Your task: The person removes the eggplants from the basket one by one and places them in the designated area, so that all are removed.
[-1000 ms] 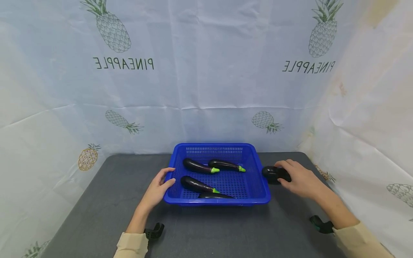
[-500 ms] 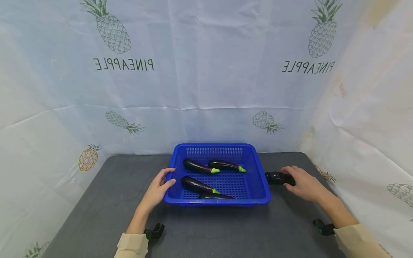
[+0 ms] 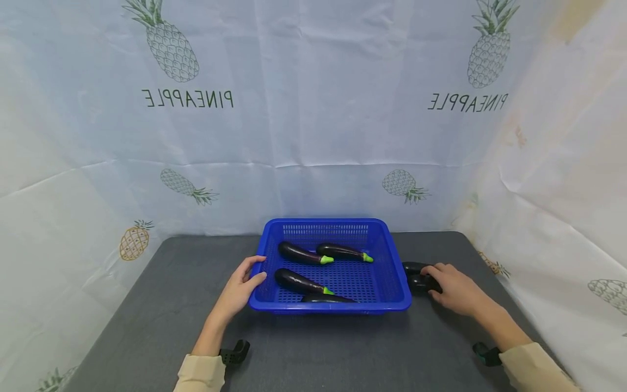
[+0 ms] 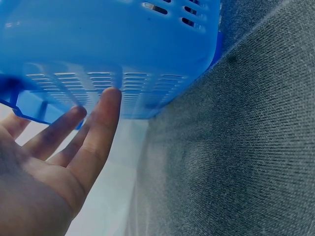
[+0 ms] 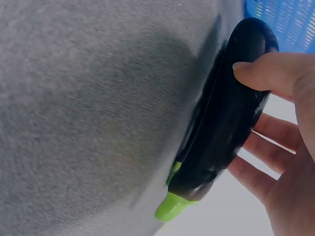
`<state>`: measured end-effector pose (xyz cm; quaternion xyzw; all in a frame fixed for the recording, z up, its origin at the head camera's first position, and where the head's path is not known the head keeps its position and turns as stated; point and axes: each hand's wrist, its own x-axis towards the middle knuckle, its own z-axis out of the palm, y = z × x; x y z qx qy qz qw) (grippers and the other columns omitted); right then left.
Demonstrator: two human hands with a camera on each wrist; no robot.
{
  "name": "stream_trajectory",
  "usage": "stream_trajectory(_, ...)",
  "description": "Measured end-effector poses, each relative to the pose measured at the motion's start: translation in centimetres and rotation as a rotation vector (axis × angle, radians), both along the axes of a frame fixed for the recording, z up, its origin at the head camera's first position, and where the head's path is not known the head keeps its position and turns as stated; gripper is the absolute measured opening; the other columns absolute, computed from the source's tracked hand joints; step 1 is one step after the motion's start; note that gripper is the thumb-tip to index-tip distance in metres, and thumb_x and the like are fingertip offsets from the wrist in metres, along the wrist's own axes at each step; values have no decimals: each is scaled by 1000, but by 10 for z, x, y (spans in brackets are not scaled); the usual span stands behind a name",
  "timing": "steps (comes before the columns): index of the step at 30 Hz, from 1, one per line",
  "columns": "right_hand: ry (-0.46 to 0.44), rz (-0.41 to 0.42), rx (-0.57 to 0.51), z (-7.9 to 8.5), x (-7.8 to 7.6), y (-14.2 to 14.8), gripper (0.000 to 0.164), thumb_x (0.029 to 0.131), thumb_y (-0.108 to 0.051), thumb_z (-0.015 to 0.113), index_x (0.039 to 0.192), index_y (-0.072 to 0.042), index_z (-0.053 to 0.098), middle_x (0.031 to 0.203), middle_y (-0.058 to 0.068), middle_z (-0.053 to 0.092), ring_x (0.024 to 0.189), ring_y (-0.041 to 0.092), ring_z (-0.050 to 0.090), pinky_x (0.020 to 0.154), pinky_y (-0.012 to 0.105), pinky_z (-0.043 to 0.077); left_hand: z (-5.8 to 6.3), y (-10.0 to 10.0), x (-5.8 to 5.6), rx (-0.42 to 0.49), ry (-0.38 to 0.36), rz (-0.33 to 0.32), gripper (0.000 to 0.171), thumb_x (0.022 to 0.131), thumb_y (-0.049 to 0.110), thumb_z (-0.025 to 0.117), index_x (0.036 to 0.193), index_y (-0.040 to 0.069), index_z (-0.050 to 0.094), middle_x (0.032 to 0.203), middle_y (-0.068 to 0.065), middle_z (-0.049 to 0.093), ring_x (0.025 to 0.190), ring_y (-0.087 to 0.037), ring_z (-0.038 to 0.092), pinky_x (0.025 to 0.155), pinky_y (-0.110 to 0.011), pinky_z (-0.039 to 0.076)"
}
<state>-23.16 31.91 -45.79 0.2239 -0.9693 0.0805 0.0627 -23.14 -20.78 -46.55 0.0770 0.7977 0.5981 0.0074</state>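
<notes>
In the head view, my left hand (image 3: 237,288) holds the left rim of a blue plastic basket (image 3: 330,306). Thumb and one finger lie over the rim; in the left wrist view the other fingers (image 4: 101,123) extend along the slotted outer wall. Several dark eggplants lie inside, one of them (image 3: 300,281) near the front. Right of the basket, my right hand (image 3: 453,288) grips a glossy eggplant (image 5: 224,123) with a green stem end, thumb on one side, fingers on the other. A second eggplant (image 3: 413,267) lies close against it, mostly hidden in the right wrist view.
A dark grey tabletop (image 3: 323,348) carries the basket. Behind and at both sides hangs a pale cloth (image 3: 333,120) printed with pineapples. Black straps (image 3: 235,352) are on both wrists.
My right hand has shifted slightly, first right, then nearer to me and left with the eggplant, so another eggplant shows beyond it. The left hand and basket stay put.
</notes>
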Motion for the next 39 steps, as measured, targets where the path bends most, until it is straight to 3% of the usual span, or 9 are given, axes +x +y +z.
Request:
stream_trajectory(8, 59, 34, 43, -10, -2, 1, 42, 81, -10, 84, 119, -7, 66, 105, 12, 64, 95, 35, 63, 78, 53, 54, 0, 0, 1, -2, 0, 4, 44, 104, 25, 61, 145, 13, 50, 156, -21, 40, 134, -43, 50, 99, -59, 49)
stream_trajectory(18, 126, 37, 55, -12, -5, 1, 41, 77, -6, 86, 114, -9, 68, 102, 10, 60, 93, 34, 61, 73, 52, 54, -1, 0, 0, -8, -3, 14, 44, 105, 24, 59, 146, 13, 48, 157, -22, 39, 134, -43, 50, 99, -58, 49)
stream_trajectory(26, 120, 17, 58, -10, -4, 0, 42, 76, -6, 86, 114, -8, 69, 103, 11, 61, 96, 35, 62, 76, 54, 54, 0, 0, 0, -13, -2, 15, 43, 105, 23, 59, 146, 12, 48, 157, -22, 38, 135, -44, 49, 100, -59, 48)
stream_trajectory(32, 61, -25, 26, -1, -1, 0, 42, 80, -9, 85, 119, -7, 68, 110, 12, 62, 103, 38, 61, 77, 54, 54, 0, 0, 1, -13, -3, 17, 43, 105, 23, 59, 145, 12, 49, 157, -22, 39, 135, -44, 49, 100, -59, 48)
stream_trajectory(39, 34, -44, -48, 26, 0, 2, 32, 89, -10, 76, 119, -4, 68, 113, 13, 63, 103, 37, 62, 74, 50, 54, 0, -1, 0, -9, -4, 11, 44, 105, 24, 59, 146, 13, 48, 157, -22, 38, 135, -44, 49, 100, -59, 48)
